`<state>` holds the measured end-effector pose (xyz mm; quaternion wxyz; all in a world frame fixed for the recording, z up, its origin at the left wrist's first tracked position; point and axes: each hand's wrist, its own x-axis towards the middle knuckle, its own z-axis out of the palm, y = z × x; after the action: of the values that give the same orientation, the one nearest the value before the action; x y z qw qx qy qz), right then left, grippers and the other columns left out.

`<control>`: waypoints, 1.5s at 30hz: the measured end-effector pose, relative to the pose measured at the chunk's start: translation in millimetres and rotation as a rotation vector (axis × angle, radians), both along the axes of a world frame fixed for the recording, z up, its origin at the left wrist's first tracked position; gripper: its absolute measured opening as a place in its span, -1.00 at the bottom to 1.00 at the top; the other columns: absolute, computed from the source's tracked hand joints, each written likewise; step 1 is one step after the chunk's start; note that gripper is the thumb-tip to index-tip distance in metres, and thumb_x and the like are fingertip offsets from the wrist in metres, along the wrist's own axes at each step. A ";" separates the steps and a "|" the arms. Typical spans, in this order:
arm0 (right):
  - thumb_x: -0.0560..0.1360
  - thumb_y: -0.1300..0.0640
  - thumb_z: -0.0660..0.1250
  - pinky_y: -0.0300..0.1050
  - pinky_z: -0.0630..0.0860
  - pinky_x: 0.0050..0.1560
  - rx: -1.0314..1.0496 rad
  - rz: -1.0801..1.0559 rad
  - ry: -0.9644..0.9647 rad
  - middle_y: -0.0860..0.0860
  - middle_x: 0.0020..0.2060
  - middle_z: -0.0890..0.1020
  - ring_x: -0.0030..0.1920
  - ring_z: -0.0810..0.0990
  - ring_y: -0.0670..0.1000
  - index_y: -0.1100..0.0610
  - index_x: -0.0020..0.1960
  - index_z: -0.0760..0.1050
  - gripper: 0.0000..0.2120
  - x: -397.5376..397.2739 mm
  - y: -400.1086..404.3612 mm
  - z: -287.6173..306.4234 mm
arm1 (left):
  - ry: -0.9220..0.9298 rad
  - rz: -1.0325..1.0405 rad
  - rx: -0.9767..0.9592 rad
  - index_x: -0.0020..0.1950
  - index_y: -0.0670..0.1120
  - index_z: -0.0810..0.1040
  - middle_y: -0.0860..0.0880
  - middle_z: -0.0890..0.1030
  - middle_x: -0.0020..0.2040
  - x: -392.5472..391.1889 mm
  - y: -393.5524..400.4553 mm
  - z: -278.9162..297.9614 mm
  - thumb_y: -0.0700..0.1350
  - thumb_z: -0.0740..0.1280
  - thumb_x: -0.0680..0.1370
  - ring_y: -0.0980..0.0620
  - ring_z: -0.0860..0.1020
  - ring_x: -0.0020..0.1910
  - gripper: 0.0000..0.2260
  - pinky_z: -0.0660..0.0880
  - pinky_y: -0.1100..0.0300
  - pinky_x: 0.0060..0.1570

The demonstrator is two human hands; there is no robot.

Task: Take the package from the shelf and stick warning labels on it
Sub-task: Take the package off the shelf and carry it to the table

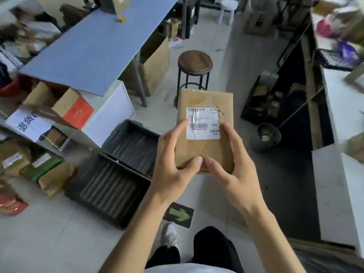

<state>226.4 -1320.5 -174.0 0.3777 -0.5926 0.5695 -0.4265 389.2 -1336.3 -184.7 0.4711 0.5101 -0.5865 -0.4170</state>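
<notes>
Cardboard package (204, 133) off the shelf, carried at chest height above the floor.
Head view: left hand (173, 164) and right hand (230, 164) clasp its near end, thumbs on top (shipping label (202, 123) only). No warning labels visible; next, probably set it down.

Both bare forearms reach forward and upward from the bottom of the view, and they come close together at the hands. The left hand (173, 166) holds the near left part of the package (204, 123), with the index finger stretched out flat on top and the thumb pressed on the near edge. The right hand (230, 172) holds the near right part, fingers spread along the side and the thumb lying on top, its tip almost touching the left thumb.
</notes>
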 end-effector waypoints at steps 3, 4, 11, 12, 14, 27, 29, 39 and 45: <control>0.41 -0.02 0.40 -0.16 0.34 0.42 -0.012 -0.079 -0.031 -0.26 0.43 0.38 0.44 0.34 -0.25 -0.22 0.50 0.20 -0.29 -16.1 -62.3 -2.1 | 0.002 -0.052 -0.011 0.48 0.13 0.32 0.04 0.39 0.39 -19.3 -69.7 0.3 -0.08 0.40 0.40 0.02 0.36 0.44 -0.35 0.43 0.00 0.38; 0.41 0.00 0.39 -0.21 0.33 0.40 -0.013 -0.096 -0.034 -0.28 0.43 0.37 0.44 0.33 -0.26 -0.24 0.49 0.19 -0.28 -22.6 -84.5 -4.0 | -0.006 -0.054 -0.022 0.48 0.11 0.32 0.04 0.39 0.38 -26.7 -92.6 -1.2 -0.10 0.41 0.40 0.02 0.36 0.44 -0.35 0.44 0.00 0.37; 0.42 -0.01 0.38 -0.39 0.31 0.34 -0.005 -0.077 -0.031 -0.29 0.43 0.35 0.43 0.31 -0.30 -0.22 0.54 0.12 -0.23 -75.2 -266.1 -21.5 | -0.061 -0.033 -0.028 0.49 0.11 0.31 0.04 0.40 0.35 -78.7 -271.4 -11.6 -0.10 0.41 0.40 -0.01 0.36 0.44 -0.33 0.44 -0.04 0.36; 0.41 -0.03 0.38 -0.34 0.32 0.35 0.005 -0.067 -0.038 -0.29 0.43 0.35 0.43 0.32 -0.29 -0.23 0.54 0.11 -0.22 -82.9 -291.4 -19.0 | -0.068 -0.031 -0.022 0.49 0.12 0.31 0.05 0.40 0.36 -86.2 -295.0 -9.3 -0.11 0.41 0.40 -0.02 0.35 0.44 -0.33 0.45 -0.04 0.36; 0.41 -0.04 0.37 -0.23 0.35 0.37 0.004 -0.030 -0.046 -0.28 0.43 0.36 0.43 0.33 -0.26 -0.27 0.53 0.11 -0.23 -94.2 -340.3 -13.0 | -0.050 -0.013 -0.013 0.49 0.14 0.30 0.06 0.39 0.36 -95.7 -337.3 -3.6 -0.10 0.41 0.40 -0.02 0.35 0.45 -0.33 0.46 -0.04 0.35; 0.44 -0.04 0.39 0.02 0.36 0.45 0.005 0.386 0.066 -0.19 0.48 0.33 0.47 0.31 -0.18 -0.25 0.55 0.06 -0.21 -37.0 -637.8 -3.9 | -0.063 0.192 0.086 0.53 0.26 0.13 0.05 0.25 0.44 -31.6 -568.0 1.5 -0.11 0.60 0.32 0.18 0.28 0.48 -0.06 0.45 0.32 0.30; 0.42 -0.08 0.43 0.00 0.33 0.47 0.023 0.441 0.042 -0.23 0.49 0.28 0.49 0.26 -0.22 -0.27 0.55 0.03 -0.16 -21.8 -671.1 -0.9 | -0.101 0.233 0.074 0.54 0.27 0.09 0.06 0.23 0.45 -15.1 -596.8 2.7 -0.07 0.62 0.30 0.23 0.25 0.48 -0.01 0.41 0.41 0.29; 0.25 -0.15 0.58 -0.36 0.27 0.41 0.056 0.692 0.052 -0.22 0.50 0.25 0.50 0.24 -0.20 -0.23 0.57 -0.03 0.09 44.1 -833.0 -5.6 | -0.167 0.420 0.083 0.51 0.39 -0.02 0.10 0.24 0.41 47.9 -731.2 -1.1 0.10 0.60 0.26 0.28 0.25 0.43 0.03 0.43 0.35 0.26; 0.26 -0.10 0.61 -0.14 0.41 0.40 0.059 0.773 0.039 -0.23 0.45 0.33 0.44 0.34 -0.21 -0.27 0.54 0.03 0.05 85.3 -940.3 -10.0 | -0.170 0.487 0.116 0.53 0.36 -0.03 0.09 0.23 0.39 81.7 -821.1 -6.2 0.16 0.55 0.27 0.37 0.31 0.36 0.01 0.51 0.37 0.21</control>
<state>311.8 -2260.8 -183.9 0.5167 -0.7603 0.3232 -0.2247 470.8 -2157.3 -190.9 0.4766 0.6955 -0.4592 -0.2798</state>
